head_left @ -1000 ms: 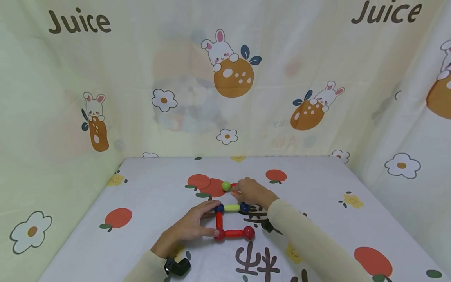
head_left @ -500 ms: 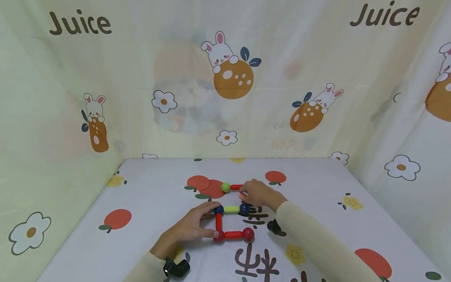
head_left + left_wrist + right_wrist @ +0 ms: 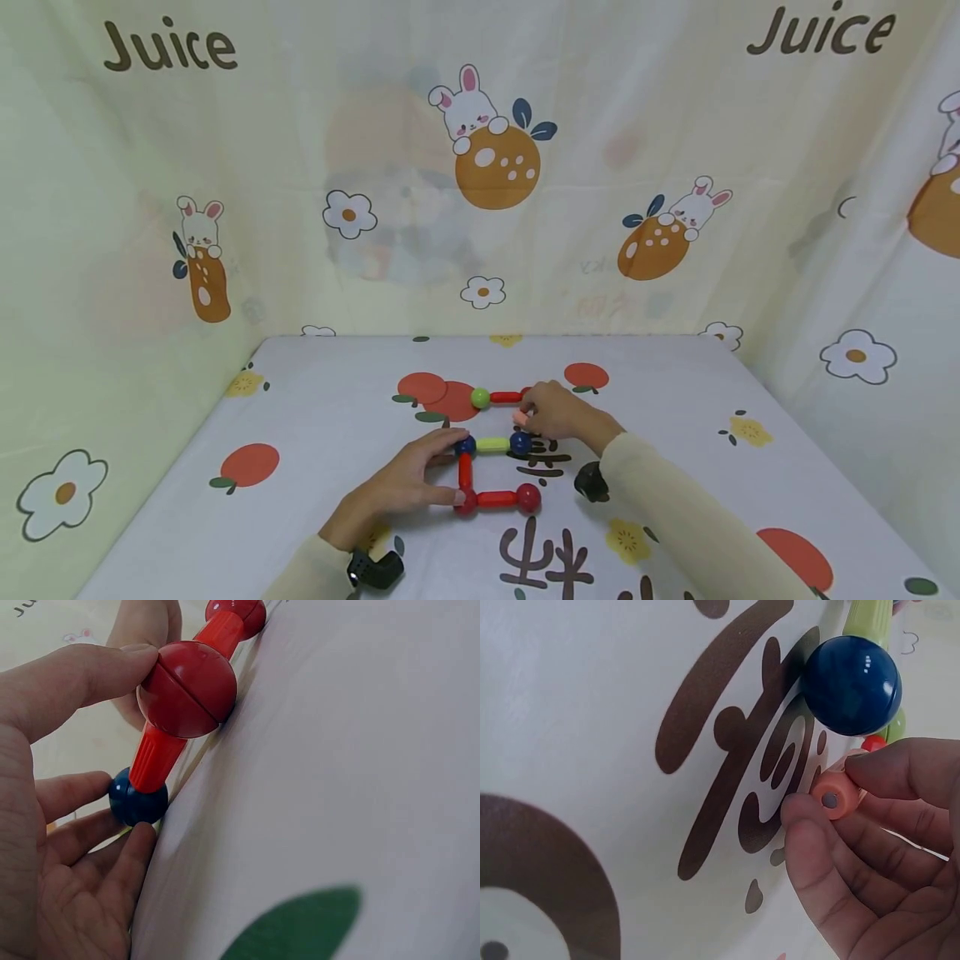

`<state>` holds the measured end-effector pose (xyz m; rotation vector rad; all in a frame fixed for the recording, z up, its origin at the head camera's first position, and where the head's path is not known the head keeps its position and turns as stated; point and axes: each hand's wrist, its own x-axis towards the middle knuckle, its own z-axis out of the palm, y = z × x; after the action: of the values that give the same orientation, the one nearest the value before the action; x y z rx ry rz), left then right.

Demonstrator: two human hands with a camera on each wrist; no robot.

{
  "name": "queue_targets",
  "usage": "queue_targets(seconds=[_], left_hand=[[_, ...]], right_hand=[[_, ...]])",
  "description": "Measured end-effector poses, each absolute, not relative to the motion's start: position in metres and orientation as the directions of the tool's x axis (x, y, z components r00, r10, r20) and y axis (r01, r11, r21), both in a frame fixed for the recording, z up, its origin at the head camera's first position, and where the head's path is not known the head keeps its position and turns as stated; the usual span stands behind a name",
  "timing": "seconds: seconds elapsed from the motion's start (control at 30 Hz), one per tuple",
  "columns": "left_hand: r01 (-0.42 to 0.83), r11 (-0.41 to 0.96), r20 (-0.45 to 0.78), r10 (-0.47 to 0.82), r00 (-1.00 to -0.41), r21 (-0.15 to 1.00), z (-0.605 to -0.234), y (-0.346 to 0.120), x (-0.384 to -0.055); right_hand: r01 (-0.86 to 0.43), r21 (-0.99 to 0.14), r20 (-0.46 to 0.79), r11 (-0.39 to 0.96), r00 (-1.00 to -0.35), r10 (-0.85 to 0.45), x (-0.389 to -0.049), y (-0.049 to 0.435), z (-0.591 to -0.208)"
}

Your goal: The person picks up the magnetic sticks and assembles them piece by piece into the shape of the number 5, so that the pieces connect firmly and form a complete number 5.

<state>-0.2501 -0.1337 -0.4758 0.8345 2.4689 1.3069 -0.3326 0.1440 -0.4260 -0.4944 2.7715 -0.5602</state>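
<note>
A magnetic ball-and-rod frame lies on the table: two blue balls joined by a lime rod (image 3: 492, 446), two red balls joined by a red rod (image 3: 497, 499), and another red rod (image 3: 466, 472) linking both rows on the left. My left hand (image 3: 408, 471) spans that left side, thumb against the near red ball (image 3: 191, 690), fingertips at the far blue ball (image 3: 139, 799). Between thumb and fingers my right hand (image 3: 558, 410) pinches a salmon magnetic rod (image 3: 837, 793), its metal end showing, near the right blue ball (image 3: 853, 686).
Beyond the frame, a green ball (image 3: 481, 398) with a red rod (image 3: 506, 397) lies on the table; my right hand partly hides its right end. A white printed cloth (image 3: 315, 400) covers the table, and hanging printed curtains (image 3: 360, 292) enclose the back and sides.
My right hand has moved right with the salmon rod, uncovering more of the red rod beside the green ball. My left hand and the frame hold their place.
</note>
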Motion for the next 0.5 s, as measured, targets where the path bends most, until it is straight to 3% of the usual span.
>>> queue_targets(seconds=[0.5], left_hand=[[0.386, 0.430, 0.073, 0.586, -0.807, 0.816, -0.476, -0.134, -0.251]], right_hand=[[-0.169, -0.539, -0.204, 0.825, -0.924, -0.322, -0.321, 0.156, -0.423]])
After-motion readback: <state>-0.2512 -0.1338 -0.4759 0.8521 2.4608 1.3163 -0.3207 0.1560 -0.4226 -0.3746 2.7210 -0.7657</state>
